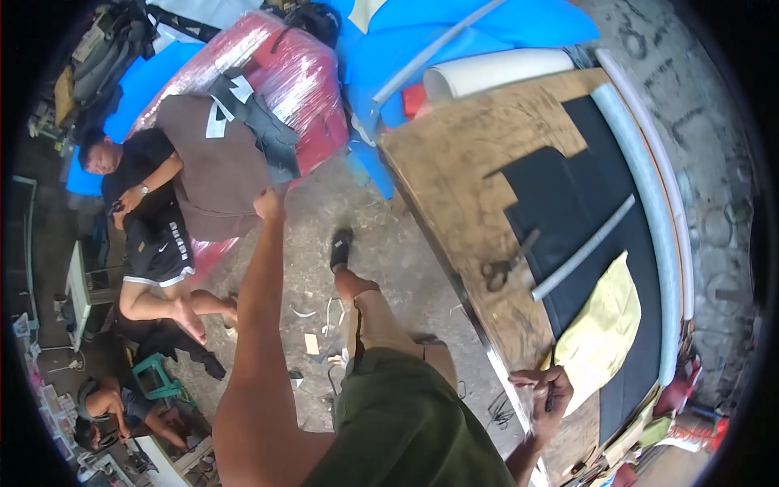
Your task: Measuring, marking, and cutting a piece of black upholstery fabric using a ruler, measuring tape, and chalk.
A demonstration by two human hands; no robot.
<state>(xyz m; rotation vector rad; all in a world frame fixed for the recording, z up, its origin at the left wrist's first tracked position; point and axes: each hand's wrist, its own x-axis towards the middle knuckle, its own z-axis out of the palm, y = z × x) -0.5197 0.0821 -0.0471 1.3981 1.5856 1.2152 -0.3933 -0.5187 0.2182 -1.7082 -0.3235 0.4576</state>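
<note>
My left hand point(269, 204) is stretched out ahead, closed at the lower end of a dark grey cut fabric piece point(280, 150). White paper slips point(217, 118) lie on the grey pieces. Under them a brown fabric sheet point(215, 166) drapes over a red, plastic-wrapped bundle point(304, 89). On my right, my right hand point(552, 396) is closed around a small dark pen-like object point(551, 398), its exact kind unclear. This hand is above the table edge, beside a pale yellow sheet point(604, 325).
The wooden table point(462, 154) carries black fabric point(552, 195), scissors point(507, 264), a grey strip point(584, 247) and long rolls point(649, 203). A person point(146, 187) reclines at the left; another point(122, 410) sits near a green stool point(162, 377). Scraps point(312, 344) litter the floor.
</note>
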